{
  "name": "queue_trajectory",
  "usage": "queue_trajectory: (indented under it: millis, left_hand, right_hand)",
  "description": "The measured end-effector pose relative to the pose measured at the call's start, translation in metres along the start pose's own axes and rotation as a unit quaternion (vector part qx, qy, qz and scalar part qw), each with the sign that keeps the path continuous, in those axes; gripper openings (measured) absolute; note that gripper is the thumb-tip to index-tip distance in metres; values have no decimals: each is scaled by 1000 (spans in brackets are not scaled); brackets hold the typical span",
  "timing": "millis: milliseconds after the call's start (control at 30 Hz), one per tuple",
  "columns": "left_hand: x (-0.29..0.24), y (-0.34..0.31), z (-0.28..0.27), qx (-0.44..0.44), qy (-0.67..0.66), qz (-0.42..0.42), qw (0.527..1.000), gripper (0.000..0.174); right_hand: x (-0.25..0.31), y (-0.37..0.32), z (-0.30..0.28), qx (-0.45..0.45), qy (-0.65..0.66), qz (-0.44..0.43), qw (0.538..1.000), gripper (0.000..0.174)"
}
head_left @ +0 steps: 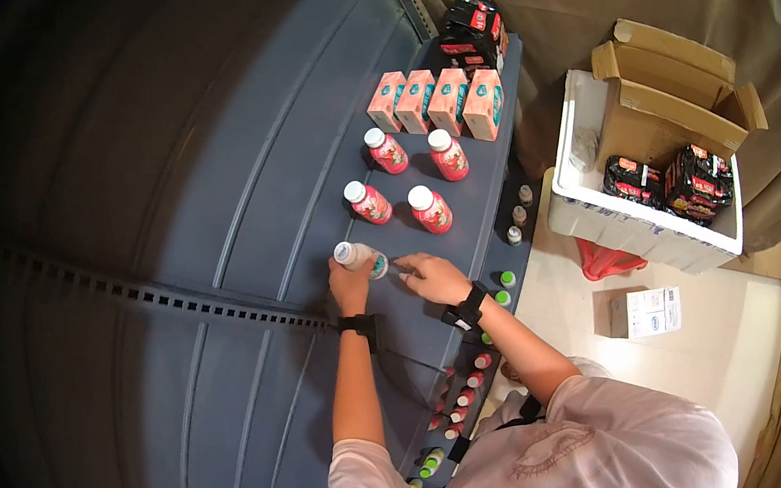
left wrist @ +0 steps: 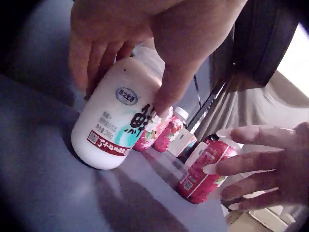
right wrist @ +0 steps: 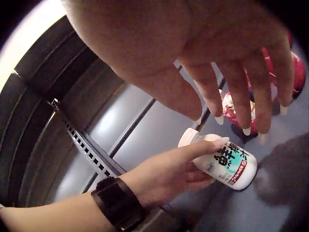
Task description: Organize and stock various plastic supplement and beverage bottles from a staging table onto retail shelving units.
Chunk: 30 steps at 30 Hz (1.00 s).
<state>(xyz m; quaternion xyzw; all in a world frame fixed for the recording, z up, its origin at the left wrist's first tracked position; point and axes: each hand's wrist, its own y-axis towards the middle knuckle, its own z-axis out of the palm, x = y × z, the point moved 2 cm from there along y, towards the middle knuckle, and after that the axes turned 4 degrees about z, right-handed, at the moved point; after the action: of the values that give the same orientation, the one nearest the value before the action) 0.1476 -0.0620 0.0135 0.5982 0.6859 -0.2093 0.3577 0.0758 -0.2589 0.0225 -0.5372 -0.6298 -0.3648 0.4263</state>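
Shelf stocking, seen from above and from both wrists.

- We note the left hand (head_left: 350,286) wrapped round a white bottle (head_left: 359,257), thumb on one side and fingers curled over the other, gripping it at the upper body.
- The bottle is on the grey shelf (head_left: 477,217), near its front part, just short of the four red bottles (head_left: 430,208). It is tilted rather than upright: the cap leans up and toward the shelf's back wall, and the lower edge of the base meets the shelf.
- Its long axis runs from the left hand's side toward the right hand (head_left: 433,278), with the base end pointing at that hand's fingertips.
- The right hand is flat and spread, fingers straight, holding nothing. It sits just beside the bottle's base; we cannot tell whether the fingertips touch it. The left hand is the nearer, being in contact.
- Label: a teal panel with one large Chinese character, 鲜, a small blue oval logo above it, and a red band of fine print we cannot read.
- The red bottles carry strawberry pictures and white caps.
- Further back stand four pink cartons (head_left: 436,103) and black packets (head_left: 473,33); their writing is too small to read.
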Motion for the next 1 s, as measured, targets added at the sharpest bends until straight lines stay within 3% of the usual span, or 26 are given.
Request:
queue_trajectory:
  millis: [200, 267, 533, 767, 1000]
  left_hand:
    - [5, -57, -25, -16, -82, 57, 995, 54]
    - [-18, -91, -55, -24, -102, 72, 992, 53]
    - [-20, -229, -181, -143, -89, -22, 985, 52]
    - [-1, -377, -287, -352, -23, -71, 933, 54]
    - [14, -539, -354, -475, 65, -169, 861, 54]
  right_hand:
    - [19, -21, 20, -13, -21, -106, 994, 45]
    - [43, -35, 28, 7, -28, -108, 994, 47]
    - [130, -111, 106, 156, -26, -209, 965, 52]
    - [203, -213, 201, 343, -4, -280, 897, 54]
    - [239, -337, 293, 517, 16, -327, 790, 57]
